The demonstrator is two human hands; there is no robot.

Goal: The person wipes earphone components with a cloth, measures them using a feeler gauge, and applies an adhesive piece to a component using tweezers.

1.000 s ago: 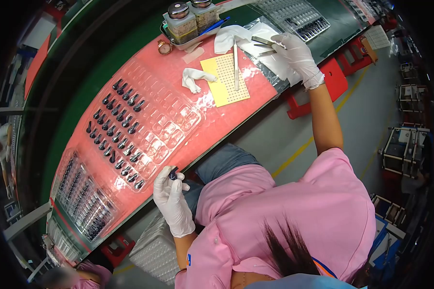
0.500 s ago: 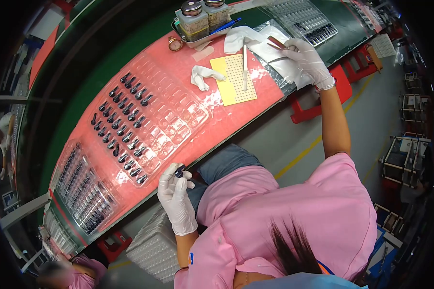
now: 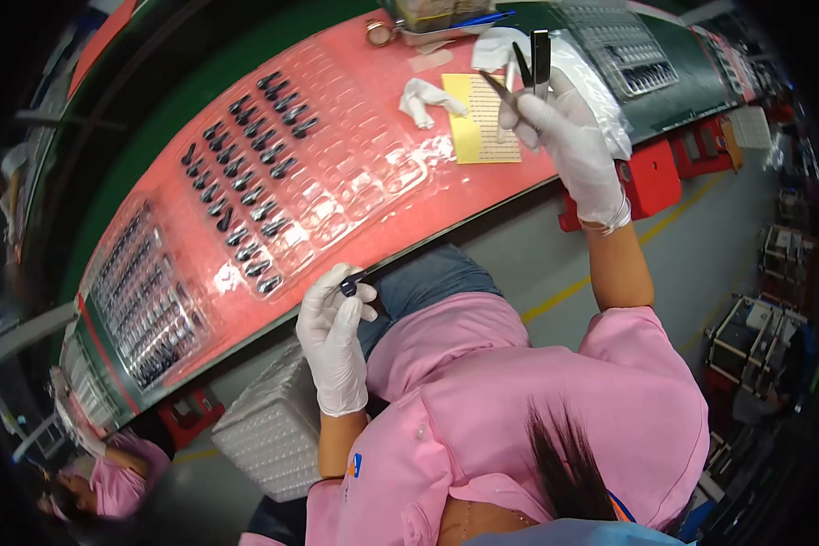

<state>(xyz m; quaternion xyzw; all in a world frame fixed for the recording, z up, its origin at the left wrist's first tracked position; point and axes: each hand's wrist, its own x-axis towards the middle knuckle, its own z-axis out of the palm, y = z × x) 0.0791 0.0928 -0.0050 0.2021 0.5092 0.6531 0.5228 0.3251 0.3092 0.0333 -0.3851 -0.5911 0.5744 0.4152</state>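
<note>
My left hand (image 3: pixel 334 341), in a white glove, pinches a small dark blue, earbud-like part (image 3: pixel 349 287) between thumb and fingers, just off the table's front edge. Raised over the right side of the table is my gloved right hand (image 3: pixel 569 141), its fingers wrapped around dark tweezers (image 3: pixel 499 88). A black flat-ended piece (image 3: pixel 541 59) also sticks up from that hand; whether it belongs to the tweezers I cannot tell. Beneath and left of it lies a yellow-edged sheet (image 3: pixel 462 118) with rows of tiny marks. A clear tray (image 3: pixel 337 196) holds several similar dark parts.
A second filled tray (image 3: pixel 150 300) lies at left, another (image 3: pixel 623 55) at far right. A crumpled white cloth (image 3: pixel 423 102), a watch (image 3: pixel 379 34) and a blue pen (image 3: pixel 490 18) are on the table. Red stools (image 3: pixel 646 177) stand below. Another person (image 3: pixel 123 469) sits at lower left.
My right hand has lifted from the white cloth and come left toward the marked sheet, turning the tweezers. My left hand keeps hold of the dark part. The view has shifted slightly.
</note>
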